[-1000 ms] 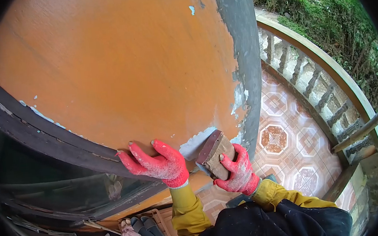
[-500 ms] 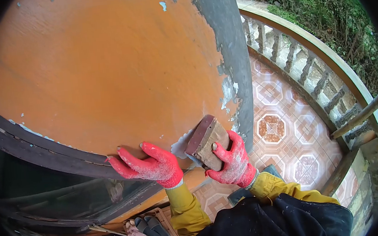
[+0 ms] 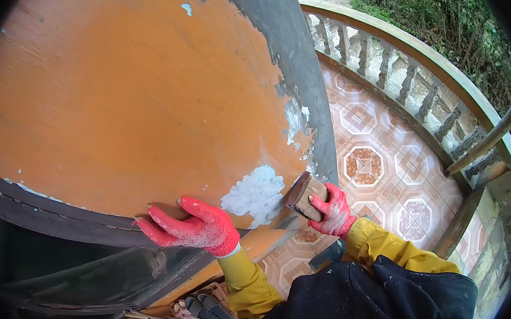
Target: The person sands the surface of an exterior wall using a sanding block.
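Observation:
My left hand (image 3: 191, 227), in a red glove, rests with fingers spread on the lower edge of the orange wall (image 3: 129, 110). A wooden block (image 3: 308, 196) with a dark reddish face is gripped in my right hand (image 3: 334, 212), gloved the same way. The block's face is against or close to the wall near its lower right corner; exact contact is hard to tell. Between my hands a whitish patch (image 3: 255, 196) shows on the wall. Grey surface (image 3: 294, 47) with flaking paint borders the orange on the right.
A curved balustrade (image 3: 402, 34) runs along the right, beside patterned floor tiles (image 3: 364, 166). A wooden pole (image 3: 485, 142) crosses it. Dark window glass (image 3: 82, 260) lies below the wall's edge. Slippers (image 3: 205, 310) sit on a brown rack (image 3: 225, 289) at the bottom.
My right hand has moved the block right, off the whitish patch, which is now uncovered. My left hand stays spread on the wall's edge. The whole view has shifted.

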